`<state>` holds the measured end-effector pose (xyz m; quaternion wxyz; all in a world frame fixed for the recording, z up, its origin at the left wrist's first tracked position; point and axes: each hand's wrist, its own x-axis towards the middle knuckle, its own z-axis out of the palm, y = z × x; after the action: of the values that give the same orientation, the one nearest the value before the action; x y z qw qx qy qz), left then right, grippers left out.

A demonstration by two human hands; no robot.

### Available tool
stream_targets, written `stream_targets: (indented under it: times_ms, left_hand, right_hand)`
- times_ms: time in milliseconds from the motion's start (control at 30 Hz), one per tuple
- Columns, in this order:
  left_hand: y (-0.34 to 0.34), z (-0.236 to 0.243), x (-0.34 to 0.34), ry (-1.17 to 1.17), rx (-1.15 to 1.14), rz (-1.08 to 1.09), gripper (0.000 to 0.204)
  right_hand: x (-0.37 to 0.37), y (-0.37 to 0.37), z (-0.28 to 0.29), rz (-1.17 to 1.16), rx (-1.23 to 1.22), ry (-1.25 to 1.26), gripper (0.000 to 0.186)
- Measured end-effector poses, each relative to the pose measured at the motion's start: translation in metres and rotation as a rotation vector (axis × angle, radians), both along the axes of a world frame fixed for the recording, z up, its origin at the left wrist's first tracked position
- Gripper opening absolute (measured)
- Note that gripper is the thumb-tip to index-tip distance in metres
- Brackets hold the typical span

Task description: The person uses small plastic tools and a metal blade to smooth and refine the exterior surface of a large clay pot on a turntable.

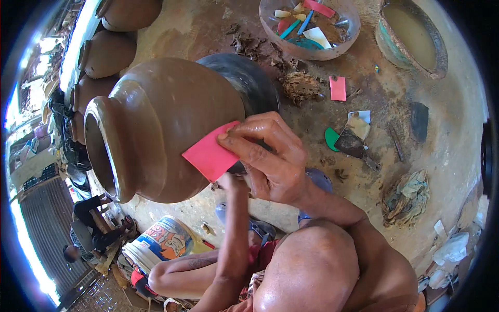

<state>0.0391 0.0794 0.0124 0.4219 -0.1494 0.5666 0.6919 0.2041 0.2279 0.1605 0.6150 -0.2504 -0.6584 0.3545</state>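
R hand (270,156) raised mid-frame, fingers (248,139) bent and pinched closed w/ thumb, knuckles up. R forearm runs down-right to bent elbow. L forearm rises straight from lower edge; L hand (234,182) mostly hidden behind R hand, grip can't tell.

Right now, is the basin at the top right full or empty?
Partly full. The green-rimmed basin holds murky, tan liquid whose surface sits below the rim, leaving inner wall showing. How deep it goes cannot be told.

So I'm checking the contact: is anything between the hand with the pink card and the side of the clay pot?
Nothing visible. The right hand presses the pink card straight against the clay pot; the left hand is hidden behind it.
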Motion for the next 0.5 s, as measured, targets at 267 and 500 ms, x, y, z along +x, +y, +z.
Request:
stream_targets:
  times_ms: [267,500]
  left_hand:
    - [0.0,0.021,0.049,-0.188,-0.02,-0.094,0.044]
    - [0.003,-0.008,0.018,-0.013,0.0,-0.012,0.044]
  right_hand:
    - [0.006,0.0,-0.003,0.012,-0.008,-0.026,0.035]
    - [-0.005,-0.006,0.004,0.037,-0.002,0.004,0.037]
